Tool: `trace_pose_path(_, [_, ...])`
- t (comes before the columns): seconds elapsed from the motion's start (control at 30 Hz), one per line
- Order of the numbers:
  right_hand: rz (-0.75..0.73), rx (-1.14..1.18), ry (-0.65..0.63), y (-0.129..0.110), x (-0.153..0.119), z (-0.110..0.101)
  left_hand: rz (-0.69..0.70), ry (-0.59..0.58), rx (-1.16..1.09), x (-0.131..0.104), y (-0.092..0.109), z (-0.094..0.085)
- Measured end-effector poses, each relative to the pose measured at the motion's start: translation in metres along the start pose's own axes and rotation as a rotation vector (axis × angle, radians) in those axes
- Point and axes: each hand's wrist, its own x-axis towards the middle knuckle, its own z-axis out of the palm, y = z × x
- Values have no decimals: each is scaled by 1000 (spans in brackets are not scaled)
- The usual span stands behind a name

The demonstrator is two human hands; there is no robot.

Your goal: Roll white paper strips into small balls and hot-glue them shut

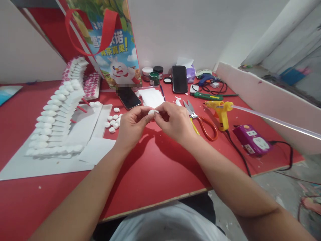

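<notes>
While both hands [155,122] pinch white wad [152,112], fingers hide its underside.

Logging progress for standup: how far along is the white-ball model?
Done: the model already carries rows of white balls. In hand: left hand and right hand pinch one ball together. Left: loose balls lie beside it; glue gun stands untouched.

Yellow glue gun [220,112], scissors [200,122], purple power strip [251,139], 2 phones [179,79], and paint jars [152,75] on red table [155,174].
</notes>
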Motion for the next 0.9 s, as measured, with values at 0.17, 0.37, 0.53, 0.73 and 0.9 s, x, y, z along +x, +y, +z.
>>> trace_pose_path(0.17, [235, 490, -100, 1, 7, -3, -32, -25, -13, 2, 2, -3])
trace_pose_path(0.37, [333, 666, -148, -1, 11, -7, -71, -46, -75, 3, 2, -3])
trace_pose_path(0.53, [238, 504, -80, 6, 8, -1, -119, -65, -127, 3, -2, -4])
trace_pose_path(0.73, [257, 723, -101, -2, 8, -13, -361, -206, -481, 6, -1, -9])
trace_pose_path(0.9, [359, 877, -14, -4, 12, -22, -606, -282, -756, 4, 1, -11])
